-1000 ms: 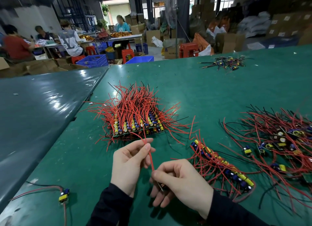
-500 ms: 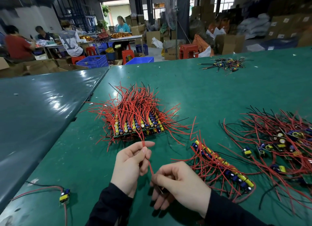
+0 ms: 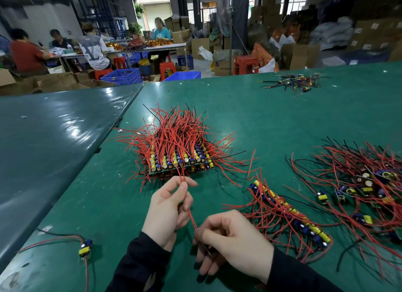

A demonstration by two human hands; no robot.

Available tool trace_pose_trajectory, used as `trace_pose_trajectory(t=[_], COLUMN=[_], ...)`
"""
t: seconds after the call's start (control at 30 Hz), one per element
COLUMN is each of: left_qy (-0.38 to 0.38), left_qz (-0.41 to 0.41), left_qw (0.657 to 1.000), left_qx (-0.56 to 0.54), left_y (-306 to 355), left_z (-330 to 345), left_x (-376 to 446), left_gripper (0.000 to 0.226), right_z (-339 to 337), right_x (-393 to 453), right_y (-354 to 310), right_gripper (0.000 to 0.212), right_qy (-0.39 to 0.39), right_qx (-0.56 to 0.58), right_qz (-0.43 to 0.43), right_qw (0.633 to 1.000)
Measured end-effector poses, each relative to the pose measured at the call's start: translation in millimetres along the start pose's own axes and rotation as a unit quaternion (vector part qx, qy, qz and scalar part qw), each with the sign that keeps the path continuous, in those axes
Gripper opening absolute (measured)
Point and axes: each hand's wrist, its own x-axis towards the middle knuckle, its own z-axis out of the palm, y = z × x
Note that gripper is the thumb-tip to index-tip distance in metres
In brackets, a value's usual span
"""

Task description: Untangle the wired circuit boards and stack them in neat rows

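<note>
Glossy thin red wires (image 3: 191,217) stretch between both hands: left hand (image 3: 168,211) pinches them by fingertips, right hand (image 3: 233,237) curls around their lower end, above the green felt-like tabletop (image 3: 272,121).

On the green worktop (image 3: 272,117): stacked red-wired circuit boards (image 3: 180,159) centre, short board row (image 3: 289,215) right, tangled heap (image 3: 365,182) far right, single board (image 3: 85,247) left.

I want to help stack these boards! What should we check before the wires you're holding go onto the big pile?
1. Left hand pinches the red wires: ok.
2. Right hand grips their lower end: ok.
3. Board on those wires visible: cannot tell, hidden under the right hand.
4. Wires free of the loose tangle: ok.
5. Stacked pile in neat rows: ok.
6. Single board by the left sleeve still unstacked: not ok.
</note>
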Motion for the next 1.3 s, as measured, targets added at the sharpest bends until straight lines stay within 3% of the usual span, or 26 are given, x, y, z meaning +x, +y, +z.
trace_pose_trajectory(t=[0.43, 0.77, 1.0, 1.3], left_qy=[0.015, 0.064, 0.058, 0.107], left_qz=[0.001, -0.009, 0.047, 0.103], left_qw=[1.0, 0.996, 0.996, 0.987], left_qx=[-0.015, 0.067, 0.047, 0.059], left_y=[4.3, 2.1, 3.8, 2.5], left_z=[-2.9, -1.0, -5.1, -10.0], left_x=[0.8, 2.1, 2.8, 5.9], left_gripper=[0.025, 0.031, 0.024, 0.019], right_z=[0.2, 0.1, 0.9, 1.3], right_x=[-1.3, -1.0, -3.2, -5.9], right_y=[-0.8, 2.4, -1.3, -7.1], right_gripper=[0.014, 0.016, 0.015, 0.019], right_qy=[-0.008, -0.012, -0.016, -0.033], right_qx=[-0.026, -0.077, -0.058, -0.001], right_qz=[-0.001, -0.001, -0.001, -0.003], right_qw=[1.0, 0.997, 0.998, 0.999])
